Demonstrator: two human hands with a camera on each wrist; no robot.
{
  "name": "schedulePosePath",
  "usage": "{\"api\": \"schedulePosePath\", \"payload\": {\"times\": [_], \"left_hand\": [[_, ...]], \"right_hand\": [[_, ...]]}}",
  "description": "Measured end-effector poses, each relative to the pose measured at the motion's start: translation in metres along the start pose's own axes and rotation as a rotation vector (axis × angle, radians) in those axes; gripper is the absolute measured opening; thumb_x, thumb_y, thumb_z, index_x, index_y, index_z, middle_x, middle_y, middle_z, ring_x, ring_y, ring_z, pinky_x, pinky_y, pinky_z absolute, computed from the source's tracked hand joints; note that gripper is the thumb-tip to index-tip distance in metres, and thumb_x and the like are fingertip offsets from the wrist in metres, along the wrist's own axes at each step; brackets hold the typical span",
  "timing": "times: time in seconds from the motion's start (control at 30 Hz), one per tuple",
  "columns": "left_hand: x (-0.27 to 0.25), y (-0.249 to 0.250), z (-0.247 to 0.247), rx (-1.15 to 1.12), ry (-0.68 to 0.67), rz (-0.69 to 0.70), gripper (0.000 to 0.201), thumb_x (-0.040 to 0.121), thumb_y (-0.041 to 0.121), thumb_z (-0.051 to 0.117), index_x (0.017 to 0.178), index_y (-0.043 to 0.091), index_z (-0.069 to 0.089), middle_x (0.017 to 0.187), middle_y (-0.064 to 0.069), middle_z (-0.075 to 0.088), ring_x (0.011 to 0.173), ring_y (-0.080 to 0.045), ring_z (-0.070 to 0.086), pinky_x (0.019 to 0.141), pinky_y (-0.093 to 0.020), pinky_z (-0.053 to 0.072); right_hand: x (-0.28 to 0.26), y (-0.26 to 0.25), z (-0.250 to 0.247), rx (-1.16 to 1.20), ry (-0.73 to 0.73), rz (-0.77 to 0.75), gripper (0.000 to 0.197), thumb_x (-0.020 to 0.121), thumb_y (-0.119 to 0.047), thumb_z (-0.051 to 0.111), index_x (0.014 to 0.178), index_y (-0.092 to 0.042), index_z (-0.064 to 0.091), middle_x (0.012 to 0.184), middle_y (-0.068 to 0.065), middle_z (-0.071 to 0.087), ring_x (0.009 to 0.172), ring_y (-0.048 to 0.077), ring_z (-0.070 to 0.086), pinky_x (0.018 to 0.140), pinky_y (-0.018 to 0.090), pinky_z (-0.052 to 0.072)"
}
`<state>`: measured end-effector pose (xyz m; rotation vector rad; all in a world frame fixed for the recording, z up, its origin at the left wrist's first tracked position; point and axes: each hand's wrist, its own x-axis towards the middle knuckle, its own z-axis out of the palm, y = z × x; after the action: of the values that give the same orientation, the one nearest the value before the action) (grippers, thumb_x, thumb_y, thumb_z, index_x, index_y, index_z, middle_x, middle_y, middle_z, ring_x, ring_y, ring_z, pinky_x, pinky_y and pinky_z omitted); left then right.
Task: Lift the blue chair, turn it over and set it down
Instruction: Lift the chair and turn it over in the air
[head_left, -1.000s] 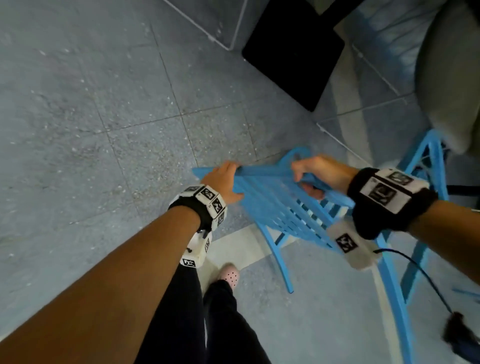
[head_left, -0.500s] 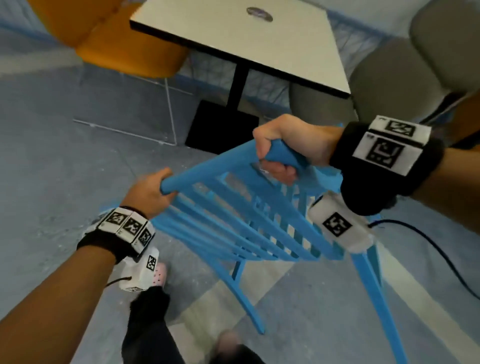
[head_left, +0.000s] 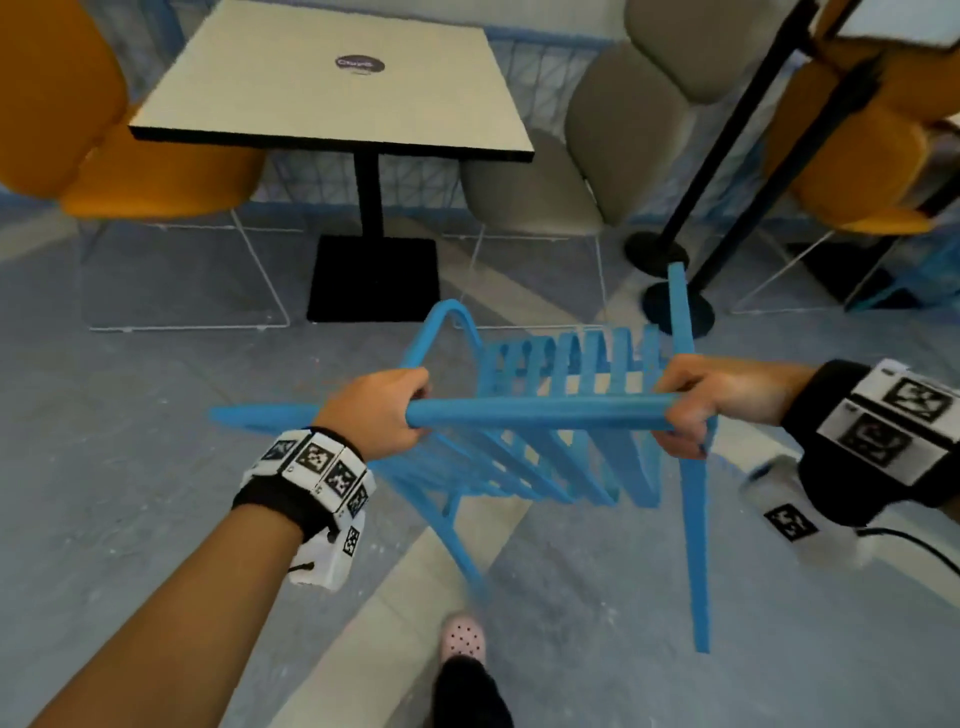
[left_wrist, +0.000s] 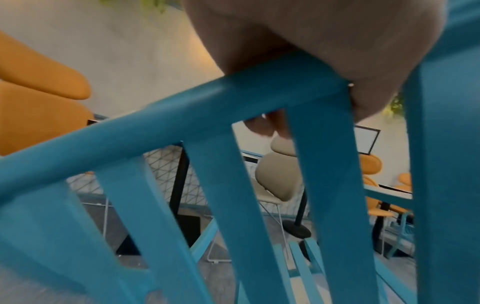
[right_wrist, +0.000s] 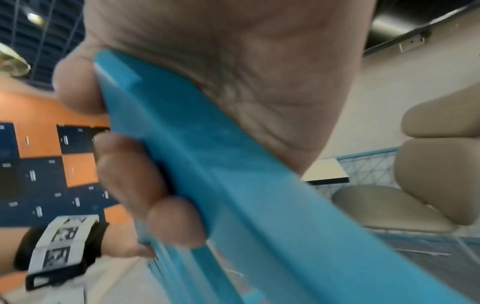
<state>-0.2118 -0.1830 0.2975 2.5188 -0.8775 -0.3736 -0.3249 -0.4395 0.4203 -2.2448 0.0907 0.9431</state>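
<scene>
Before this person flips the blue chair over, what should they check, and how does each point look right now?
1. Left hand grips the top rail of the blue chair: ok.
2. Right hand grips the same rail at its other end: ok.
3. Chair is off the floor: cannot tell; its legs look raised, but no picture settles it.
4. Room ahead: not ok; the table and black stand bases are close.
5. Own foot in the pink shoe out of the way: not ok; it is beside the near legs.
</scene>
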Motion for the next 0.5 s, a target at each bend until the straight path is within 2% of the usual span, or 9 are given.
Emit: {"api": "schedulePosePath", "payload": {"times": [0.07,0.1,0.17,0.2,0.27,0.33,0.43,0.5], "left_hand": [[-0.015,0.007,0.016,-0.030,-0.073,-0.027,0.030,0.068,0.036,0.071,0.088,0.017,0.058,0.095,-0.004,0.068,0.091,-0.028,0.062,0.080,-0.038,0.050],[-0.026,0.008,0.027,-0.019,-0.112,-0.053,0.037,0.065,0.048,0.069,0.088,0.020,0.059,0.094,-0.002,0.069,0.091,-0.026,0.062,0.081,-0.037,0.050],[-0.043,0.010,0.044,0.069,-0.139,-0.085,0.041,0.062,0.066,0.060,0.070,0.027,0.051,0.081,-0.003,0.066,0.085,-0.028,0.063,0.075,-0.035,0.048],[-0.045,0.011,0.048,0.109,-0.138,-0.096,0.045,0.062,0.070,0.058,0.060,0.028,0.043,0.074,-0.004,0.062,0.081,-0.030,0.062,0.072,-0.035,0.047],[-0.049,0.025,0.053,0.155,-0.161,-0.095,0.051,0.068,0.066,0.060,0.053,0.026,0.034,0.071,-0.008,0.059,0.078,-0.031,0.060,0.069,-0.035,0.045],[-0.050,0.043,0.061,0.170,-0.182,-0.055,0.049,0.069,0.067,0.057,0.057,0.023,0.039,0.075,-0.008,0.059,0.086,-0.032,0.061,0.067,-0.033,0.040],[-0.052,0.074,0.082,0.247,-0.141,0.034,0.050,0.067,0.069,0.050,0.072,0.020,0.057,0.088,-0.004,0.067,0.096,-0.028,0.059,0.078,-0.038,0.042],[-0.053,0.102,0.101,0.292,-0.141,0.100,0.060,0.063,0.074,0.038,0.081,0.021,0.061,0.092,-0.002,0.070,0.094,-0.027,0.063,0.077,-0.036,0.043]], "right_hand": [[-0.022,0.021,0.028,-0.100,-0.010,0.133,0.017,0.031,-0.030,0.053,0.034,-0.014,0.049,0.036,-0.002,0.045,0.039,0.009,0.038,0.046,0.020,0.031],[-0.033,0.030,0.043,-0.166,-0.026,0.190,0.015,0.031,-0.029,0.054,0.031,-0.016,0.047,0.033,-0.004,0.040,0.036,0.008,0.034,0.043,0.021,0.027],[-0.053,0.053,0.064,-0.250,-0.005,0.292,0.015,0.033,-0.026,0.054,0.029,-0.016,0.043,0.027,-0.004,0.035,0.030,0.007,0.030,0.039,0.020,0.023],[-0.060,0.064,0.069,-0.278,0.037,0.335,0.015,0.036,-0.023,0.054,0.029,-0.016,0.043,0.027,-0.004,0.034,0.029,0.007,0.029,0.037,0.019,0.023],[-0.083,0.085,0.079,-0.342,0.114,0.434,0.012,0.037,-0.020,0.053,0.032,-0.014,0.044,0.028,-0.004,0.031,0.027,0.008,0.027,0.034,0.017,0.023],[-0.100,0.106,0.084,-0.380,0.154,0.514,0.009,0.035,-0.019,0.053,0.034,-0.012,0.046,0.030,-0.004,0.033,0.026,0.008,0.027,0.031,0.014,0.022],[-0.122,0.145,0.092,-0.385,0.168,0.619,0.006,0.034,-0.016,0.052,0.036,-0.011,0.049,0.036,-0.001,0.037,0.030,0.012,0.031,0.031,0.011,0.024],[-0.142,0.181,0.100,-0.377,0.181,0.706,0.005,0.040,-0.015,0.054,0.037,-0.012,0.051,0.028,-0.004,0.039,0.029,0.012,0.037,0.032,0.010,0.029]]}}
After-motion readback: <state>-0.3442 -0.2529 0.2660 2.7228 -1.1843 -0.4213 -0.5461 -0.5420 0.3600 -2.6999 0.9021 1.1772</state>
